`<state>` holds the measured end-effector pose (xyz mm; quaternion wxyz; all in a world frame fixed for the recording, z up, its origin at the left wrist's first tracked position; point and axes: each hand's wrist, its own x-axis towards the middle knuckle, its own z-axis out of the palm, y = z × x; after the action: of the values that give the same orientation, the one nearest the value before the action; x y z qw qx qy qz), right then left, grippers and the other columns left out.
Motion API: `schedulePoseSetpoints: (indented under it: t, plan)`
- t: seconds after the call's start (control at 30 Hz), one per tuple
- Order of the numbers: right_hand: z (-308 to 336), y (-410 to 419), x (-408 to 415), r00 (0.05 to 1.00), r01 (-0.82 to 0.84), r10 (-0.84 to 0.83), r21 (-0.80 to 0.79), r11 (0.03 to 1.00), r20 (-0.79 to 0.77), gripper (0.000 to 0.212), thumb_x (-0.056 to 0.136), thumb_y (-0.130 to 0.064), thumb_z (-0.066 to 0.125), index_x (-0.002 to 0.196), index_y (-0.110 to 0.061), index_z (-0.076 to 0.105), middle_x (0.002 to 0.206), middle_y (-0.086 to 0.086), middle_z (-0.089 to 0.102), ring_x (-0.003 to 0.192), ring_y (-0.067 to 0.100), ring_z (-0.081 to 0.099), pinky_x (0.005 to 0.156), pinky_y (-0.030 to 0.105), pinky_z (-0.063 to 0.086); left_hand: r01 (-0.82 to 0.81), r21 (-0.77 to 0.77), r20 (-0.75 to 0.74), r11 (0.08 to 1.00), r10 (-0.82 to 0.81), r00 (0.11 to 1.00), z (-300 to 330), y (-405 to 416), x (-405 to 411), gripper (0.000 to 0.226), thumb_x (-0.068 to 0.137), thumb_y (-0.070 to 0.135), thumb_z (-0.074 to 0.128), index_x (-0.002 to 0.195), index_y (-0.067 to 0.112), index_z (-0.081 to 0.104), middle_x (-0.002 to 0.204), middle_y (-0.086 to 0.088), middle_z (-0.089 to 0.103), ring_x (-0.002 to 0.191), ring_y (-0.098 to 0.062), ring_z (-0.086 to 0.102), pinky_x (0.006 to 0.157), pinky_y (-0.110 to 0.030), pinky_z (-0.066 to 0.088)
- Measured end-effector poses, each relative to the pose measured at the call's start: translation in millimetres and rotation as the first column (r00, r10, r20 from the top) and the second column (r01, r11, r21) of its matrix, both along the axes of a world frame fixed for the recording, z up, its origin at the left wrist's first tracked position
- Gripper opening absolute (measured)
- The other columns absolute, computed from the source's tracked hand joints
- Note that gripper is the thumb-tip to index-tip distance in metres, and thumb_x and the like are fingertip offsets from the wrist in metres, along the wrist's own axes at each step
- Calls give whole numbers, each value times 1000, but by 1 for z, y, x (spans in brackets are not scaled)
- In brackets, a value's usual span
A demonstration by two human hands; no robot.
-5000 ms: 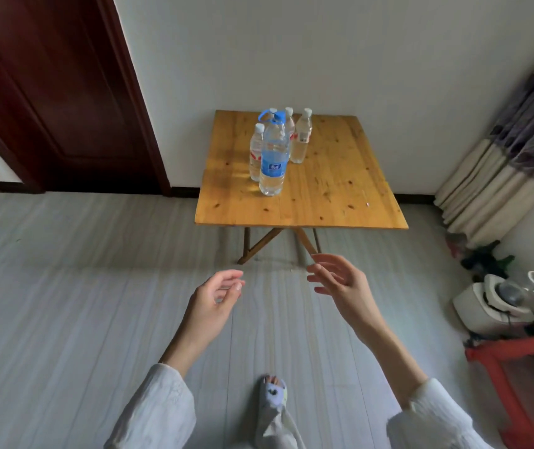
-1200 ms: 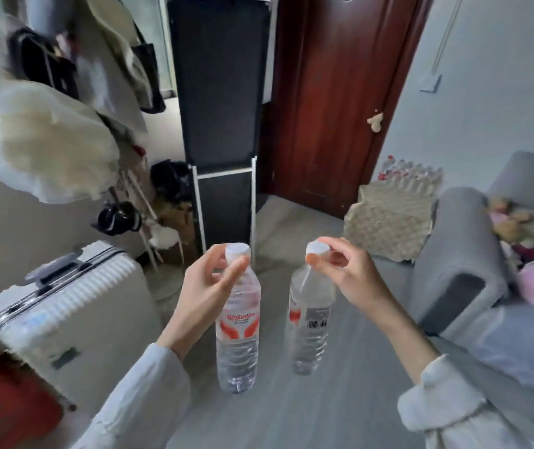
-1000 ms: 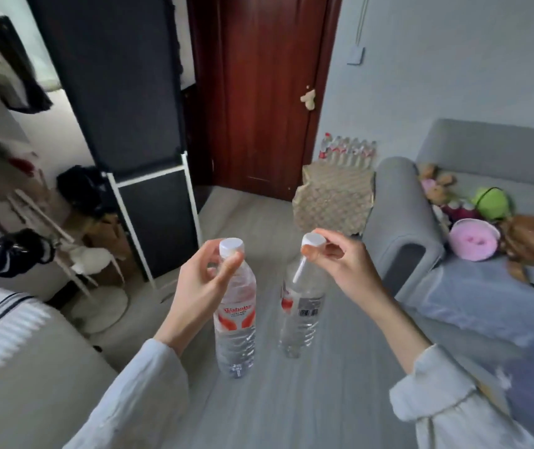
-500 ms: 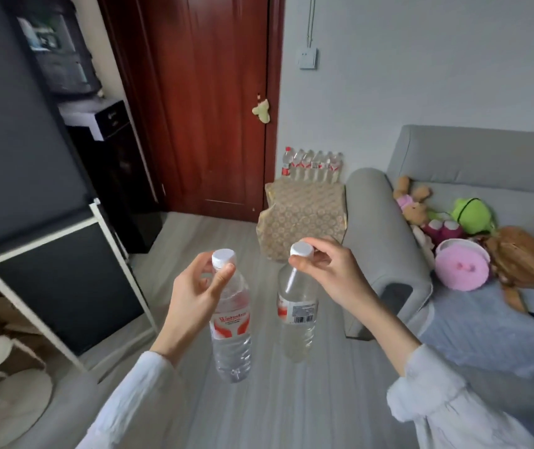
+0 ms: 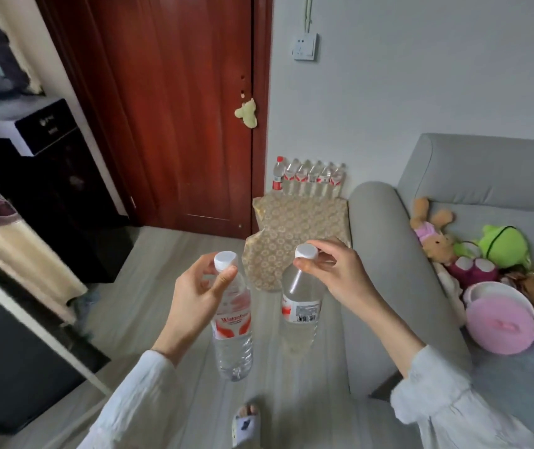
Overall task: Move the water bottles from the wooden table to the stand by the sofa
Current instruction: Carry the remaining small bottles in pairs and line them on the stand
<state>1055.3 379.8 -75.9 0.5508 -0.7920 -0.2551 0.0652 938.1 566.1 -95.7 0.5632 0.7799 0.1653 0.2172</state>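
Observation:
My left hand grips the neck of a clear water bottle with a red label and white cap, hanging upright over the floor. My right hand pinches the white cap of a second clear water bottle, which also hangs upright. Ahead stands the stand, draped in a beige patterned cloth, beside the grey sofa's armrest. A row of several water bottles lines its back edge against the wall.
A dark red door is behind the stand on the left. A black cabinet and a white-framed black panel stand at left. Plush toys and a pink container lie on the sofa. My slippered foot is below.
I have taken two bottles from the wooden table and turned toward the sofa. Over the last second the stand and sofa have come nearer and more central; both hands keep their grip.

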Motion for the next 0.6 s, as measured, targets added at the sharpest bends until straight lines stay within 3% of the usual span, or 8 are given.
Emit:
schedulePoseSetpoints:
  t: [0.17, 0.27, 0.33, 0.4, 0.6]
  plan:
    - [-5, 54, 119, 997, 52, -48, -57, 997, 64, 31, 70, -15, 76, 99, -10, 66, 97, 9, 58, 91, 23, 61, 85, 25, 49, 71, 5, -24, 997, -71, 997, -1, 63, 130, 9, 75, 46, 63, 83, 45, 60, 86, 14, 69, 82, 2, 66, 66, -18, 53]
    - [0, 79, 183, 992, 71, -65, -53, 996, 107, 36, 69, -14, 76, 102, -7, 65, 94, 5, 56, 86, 14, 59, 82, 13, 46, 99, 14, -44, 995, -98, 994, 7, 91, 203, 26, 72, 51, 67, 94, 40, 61, 93, 13, 68, 91, -4, 64, 76, -25, 51]
    - [3, 91, 223, 988, 91, -85, -35, 995, 127, 36, 69, -13, 76, 103, -7, 65, 95, 4, 56, 86, 9, 57, 79, 7, 44, 110, 17, -50, 994, -109, 993, 9, 106, 245, 25, 69, 52, 66, 92, 43, 59, 92, 14, 67, 90, -3, 63, 74, -21, 49]
    - [5, 102, 261, 985, 107, -104, -17, 994, 135, 36, 70, -14, 76, 104, -7, 65, 98, 5, 57, 89, 10, 58, 81, 7, 44, 111, 3, -54, 994, -110, 992, 8, 120, 282, 26, 68, 55, 68, 91, 44, 59, 92, 13, 68, 90, -3, 64, 74, -21, 49]
    - [-17, 132, 375, 995, 92, -87, -84, 992, 56, 35, 70, -20, 75, 103, -11, 65, 99, 2, 58, 93, 13, 60, 85, 15, 48, 100, -27, -122, 995, -102, 987, -18, 148, 390, 39, 72, 50, 67, 102, 26, 62, 98, 1, 70, 95, -13, 65, 84, -38, 53]
